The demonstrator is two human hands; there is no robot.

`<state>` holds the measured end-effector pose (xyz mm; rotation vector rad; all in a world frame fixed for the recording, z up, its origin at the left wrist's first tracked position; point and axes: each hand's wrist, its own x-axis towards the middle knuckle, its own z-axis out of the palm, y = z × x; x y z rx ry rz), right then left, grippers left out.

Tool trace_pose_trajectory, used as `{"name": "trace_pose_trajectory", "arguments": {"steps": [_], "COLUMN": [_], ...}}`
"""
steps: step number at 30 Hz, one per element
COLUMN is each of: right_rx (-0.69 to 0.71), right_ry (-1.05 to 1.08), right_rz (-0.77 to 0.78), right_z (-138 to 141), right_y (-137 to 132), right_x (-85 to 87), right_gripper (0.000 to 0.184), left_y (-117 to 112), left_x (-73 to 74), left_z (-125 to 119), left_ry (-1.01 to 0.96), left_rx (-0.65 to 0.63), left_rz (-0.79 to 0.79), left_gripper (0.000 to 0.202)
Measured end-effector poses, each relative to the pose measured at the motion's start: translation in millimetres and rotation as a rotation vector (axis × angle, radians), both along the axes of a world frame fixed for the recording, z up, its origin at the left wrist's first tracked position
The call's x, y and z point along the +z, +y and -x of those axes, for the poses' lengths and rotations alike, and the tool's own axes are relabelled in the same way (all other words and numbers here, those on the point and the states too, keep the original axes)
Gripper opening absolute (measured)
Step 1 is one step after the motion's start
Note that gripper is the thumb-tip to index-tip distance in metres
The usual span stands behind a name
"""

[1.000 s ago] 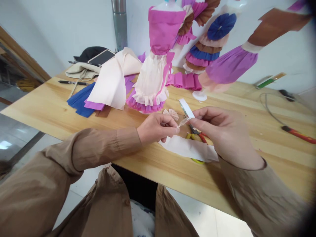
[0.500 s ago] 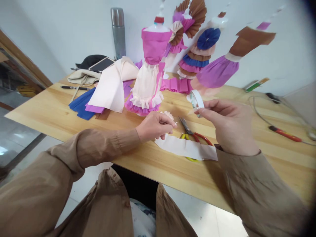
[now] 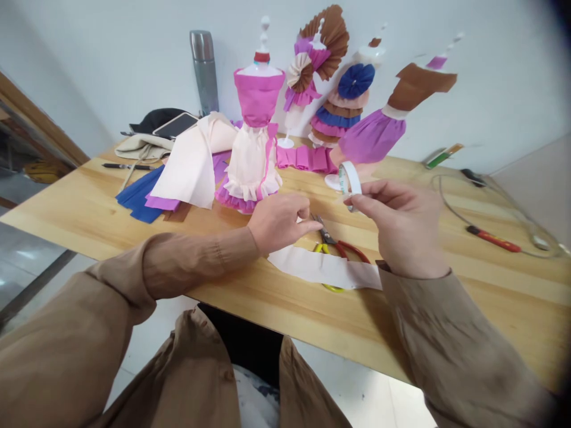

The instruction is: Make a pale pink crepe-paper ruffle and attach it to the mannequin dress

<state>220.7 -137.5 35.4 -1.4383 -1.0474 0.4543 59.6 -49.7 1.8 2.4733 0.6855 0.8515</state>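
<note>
Between thumb and fingers of my right hand [image 3: 404,223] is a white roll of tape [image 3: 352,183], raised above the table with its ring upright. My left hand [image 3: 281,223] is closed in front of it, fingers curled and thumb pointing toward the tape. A small whitish bit shows between its fingers; most of it is hidden. Under and between the hands lie red-handled scissors [image 3: 341,245] and a yellow-handled tool [image 3: 332,288], partly covered by a pale paper strip [image 3: 321,267]. Just beyond my left hand stands a dress form [image 3: 259,98] in a pink top and cream ruffled skirt.
Three more paper-dressed forms, one with a brown fan [image 3: 332,38], stand along the wall. Paper sheets [image 3: 185,172], a phone [image 3: 175,125] and a steel flask [image 3: 205,77] are at the left. A red-handled tool [image 3: 493,239] and a cable lie right.
The camera view has shifted a little. My left thumb has stretched outward, and the pleated cream paper seen behind that hand is now hidden. My right hand keeps hold of the tape.
</note>
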Motion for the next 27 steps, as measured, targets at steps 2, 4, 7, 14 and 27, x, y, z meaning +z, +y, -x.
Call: {"name": "trace_pose_trajectory", "arguments": {"steps": [2, 4, 7, 14, 27], "right_rx": [0.062, 0.101, 0.122, 0.160, 0.472], "right_ry": [0.033, 0.069, 0.106, 0.111, -0.546], "right_rz": [0.039, 0.083, 0.126, 0.152, 0.251], "right_z": [4, 10, 19, 29, 3], "right_y": [-1, -2, -4, -6, -10], "right_x": [-2.3, -4.6, -6.6, -6.4, 7.8], "right_gripper": [0.004, 0.004, 0.009, 0.012, 0.016], "left_y": [-4, -7, -8, -4, 7], "left_x": [-1.9, -1.5, 1.3, 2.3, 28.2], "left_z": [10, 18, 22, 22, 30], "left_ry": [-0.037, -0.064, -0.077, -0.041, -0.030], "left_rx": [0.015, -0.009, -0.051, -0.079, -0.307], "left_rz": [-0.230, -0.400, -0.496, -0.364, 0.377], "left_gripper": [0.019, 0.020, 0.025, 0.026, 0.015]}}
